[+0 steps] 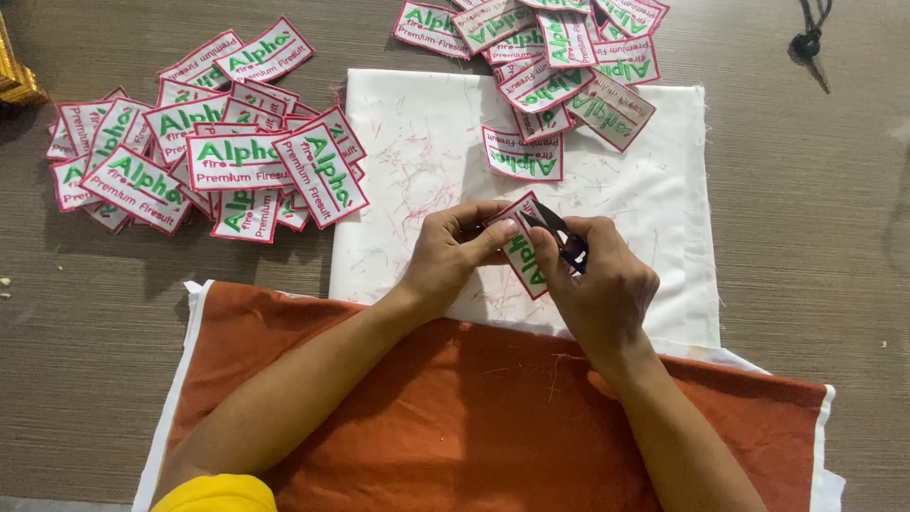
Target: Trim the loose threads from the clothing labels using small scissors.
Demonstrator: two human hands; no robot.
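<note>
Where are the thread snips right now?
In the head view, the small dark thread snips are in the right hand, just right of centre over the white cloth, their tips at the patch held by the left hand.

White embroidered rectangular patches (237,161) with green lettering, red borders; white cloth sheet (664,190) flecked with red threads; burnt-orange fabric (455,408); brown woven-textured tabletop (806,237); dark thread snips (559,235).

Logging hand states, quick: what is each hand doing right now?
Left hand: fingers closed on the patch, pinching its edge.
Right hand: closed around small black snips, held at the patch.
</note>
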